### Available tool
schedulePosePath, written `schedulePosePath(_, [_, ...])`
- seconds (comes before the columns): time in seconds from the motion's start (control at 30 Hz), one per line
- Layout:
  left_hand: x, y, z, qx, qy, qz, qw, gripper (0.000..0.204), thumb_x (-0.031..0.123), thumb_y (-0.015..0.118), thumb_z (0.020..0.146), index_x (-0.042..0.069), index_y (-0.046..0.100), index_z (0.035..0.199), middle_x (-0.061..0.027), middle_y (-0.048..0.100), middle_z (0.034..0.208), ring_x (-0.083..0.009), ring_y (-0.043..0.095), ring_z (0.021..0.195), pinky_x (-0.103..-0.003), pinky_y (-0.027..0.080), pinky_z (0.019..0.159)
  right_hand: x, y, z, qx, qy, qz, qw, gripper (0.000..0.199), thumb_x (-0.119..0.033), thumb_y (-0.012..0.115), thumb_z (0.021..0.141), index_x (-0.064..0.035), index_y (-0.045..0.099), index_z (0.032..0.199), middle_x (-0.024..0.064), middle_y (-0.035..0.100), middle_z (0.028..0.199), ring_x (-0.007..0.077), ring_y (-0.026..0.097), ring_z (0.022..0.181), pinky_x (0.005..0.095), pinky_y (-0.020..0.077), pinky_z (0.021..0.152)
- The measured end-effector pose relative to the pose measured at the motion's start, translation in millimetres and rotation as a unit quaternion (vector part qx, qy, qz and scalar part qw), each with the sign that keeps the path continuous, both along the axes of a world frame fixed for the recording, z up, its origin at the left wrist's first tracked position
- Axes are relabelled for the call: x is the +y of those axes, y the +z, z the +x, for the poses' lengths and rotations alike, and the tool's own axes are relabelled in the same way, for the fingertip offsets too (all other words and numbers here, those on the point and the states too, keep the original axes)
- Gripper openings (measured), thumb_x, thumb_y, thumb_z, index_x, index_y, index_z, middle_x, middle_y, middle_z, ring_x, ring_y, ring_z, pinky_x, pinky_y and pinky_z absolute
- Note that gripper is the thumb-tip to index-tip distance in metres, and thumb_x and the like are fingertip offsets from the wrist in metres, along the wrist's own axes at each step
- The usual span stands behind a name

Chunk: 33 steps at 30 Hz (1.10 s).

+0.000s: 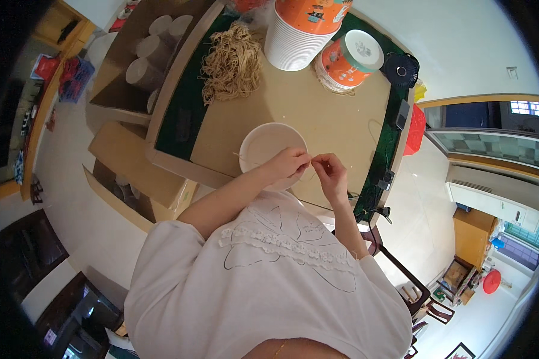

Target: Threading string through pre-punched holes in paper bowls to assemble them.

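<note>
My left hand (290, 163) is closed in a pinch over the near right part of a round white paper tub (268, 133). A thin pale string (248, 160) runs from it leftward across the tub. Close beside it, my right hand (332, 173) also pinches, its fingertips almost meeting those of the left. The bit of string between the fingers is too fine to make out well. Further off on the cardboard-covered table (341, 128) lies a tangled heap of tan paper strings (232, 64).
A tall stack of orange and white tubs (299, 36) stands at the far side, beside another orange tub (350, 60) and a black round device (400, 69). Cables lie along the right edge. Cardboard boxes (135, 173) with white tubs sit left of the table.
</note>
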<state>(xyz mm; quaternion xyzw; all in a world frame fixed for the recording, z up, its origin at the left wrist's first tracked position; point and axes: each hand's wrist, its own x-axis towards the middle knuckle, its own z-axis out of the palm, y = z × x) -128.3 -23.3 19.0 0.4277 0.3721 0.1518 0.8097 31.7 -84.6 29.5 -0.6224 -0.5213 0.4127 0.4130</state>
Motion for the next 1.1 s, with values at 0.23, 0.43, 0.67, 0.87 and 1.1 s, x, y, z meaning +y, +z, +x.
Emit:
schedulePosePath(0.23, [-3, -2, -4, -0.021, 0.021, 0.004, 1.0, 0.02, 0.021, 0.049, 0.093, 0.007, 0.054, 0.079, 0.0032, 0.048, 0.066, -0.0045, 0.041, 0.054, -0.02, 0.033, 0.045, 2, 0, 1, 0.021, 0.006, -0.059, 0.998, 0.008, -0.005, 0.064, 0.083, 0.001, 0.062, 0.087, 0.0014, 0.061, 0.075, 0.0051, 0.052, 0.066, 0.0195, 0.0436, 0.059])
schedulePosePath(0.43, [-1, -3, -8, -0.026, 0.038, 0.0, 0.999, 0.019, 0.022, 0.051, 0.091, 0.007, 0.055, 0.08, 0.003, 0.05, 0.067, -0.004, 0.043, 0.056, -0.02, 0.032, 0.045, 4, 0, 2, 0.08, -0.006, -0.085, 0.993, 0.008, -0.006, 0.065, 0.083, 0.0005, 0.063, 0.087, -0.0011, 0.06, 0.072, 0.004, 0.05, 0.065, 0.0187, 0.0423, 0.059])
schedulePosePath(0.67, [6, 5, -10, 0.016, -0.009, -0.104, 0.994, 0.031, 0.035, 0.05, 0.091, 0.012, 0.057, 0.072, 0.0047, 0.049, 0.063, -0.0033, 0.041, 0.052, -0.018, 0.028, 0.042, 3, -7, 4, 0.061, 0.002, -0.056, 0.997, 0.006, -0.005, 0.065, 0.082, -0.001, 0.062, 0.084, -0.0029, 0.058, 0.071, 0.003, 0.047, 0.062, 0.0181, 0.0395, 0.056])
schedulePosePath(0.87, [6, -10, -9, 0.001, -0.019, -0.086, 0.996, 0.032, 0.036, 0.05, 0.091, 0.012, 0.057, 0.071, 0.0042, 0.05, 0.063, -0.0035, 0.04, 0.05, -0.019, 0.026, 0.04, 4, -1, 0, 0.039, 0.001, -0.058, 0.998, 0.006, -0.005, 0.065, 0.082, -0.0007, 0.061, 0.084, -0.0025, 0.058, 0.069, 0.0031, 0.047, 0.061, 0.019, 0.0397, 0.055])
schedulePosePath(1.1, [7, -8, -11, -0.029, -0.037, -0.168, 0.985, 0.027, 0.031, 0.05, 0.091, 0.011, 0.057, 0.073, 0.0028, 0.052, 0.065, -0.0039, 0.041, 0.049, -0.019, 0.024, 0.037, 3, -3, 1, -0.007, 0.025, -0.003, 1.0, 0.005, -0.003, 0.066, 0.081, -0.0005, 0.062, 0.083, 0.002, 0.057, 0.073, 0.006, 0.051, 0.064, 0.0196, 0.042, 0.057])
